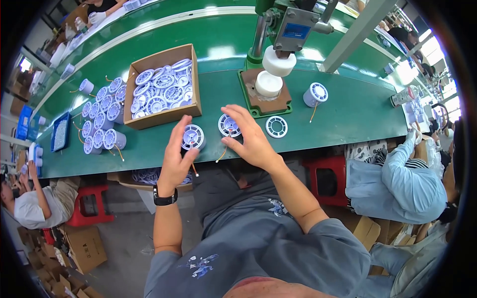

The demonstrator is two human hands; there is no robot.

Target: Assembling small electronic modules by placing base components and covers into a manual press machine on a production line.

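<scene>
Head-worn fisheye, close above bench [350,116], facing down.

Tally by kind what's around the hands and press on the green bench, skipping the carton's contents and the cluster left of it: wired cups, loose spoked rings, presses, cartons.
Wired cups: 3 (one at the left hand, one at the right hand, one right of the press)
Loose spoked rings: 1
Presses: 1
Cartons: 1
Total: 6

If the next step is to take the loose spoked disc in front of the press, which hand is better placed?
Probably the right hand: it is nearer to the spoked disc, which lies close beside it. The left hand is farther away, with the right hand between.
</scene>
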